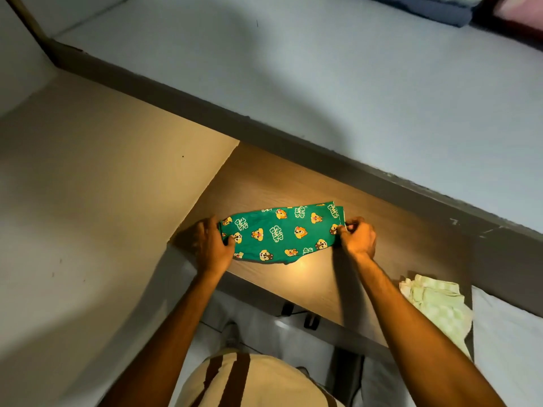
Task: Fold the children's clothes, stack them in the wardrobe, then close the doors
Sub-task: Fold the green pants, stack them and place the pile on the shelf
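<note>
A green child's garment (282, 235) printed with cartoon chipmunks lies stretched out on a wooden shelf (317, 286). My left hand (212, 245) grips its left end, with the thumb over the cloth. Its right end is pinched by my right hand (357, 237), fingers curled around the hem. A crumpled pale green and white checked garment (435, 306) lies at the shelf's right end, near my right forearm.
A grey shelf edge (264, 124) crosses above the wooden shelf, with a pale upper shelf (323, 69) behind it. Folded blue (423, 7) and pink (520, 10) clothes sit at its top right. A pale side panel (88, 171) stands on the left.
</note>
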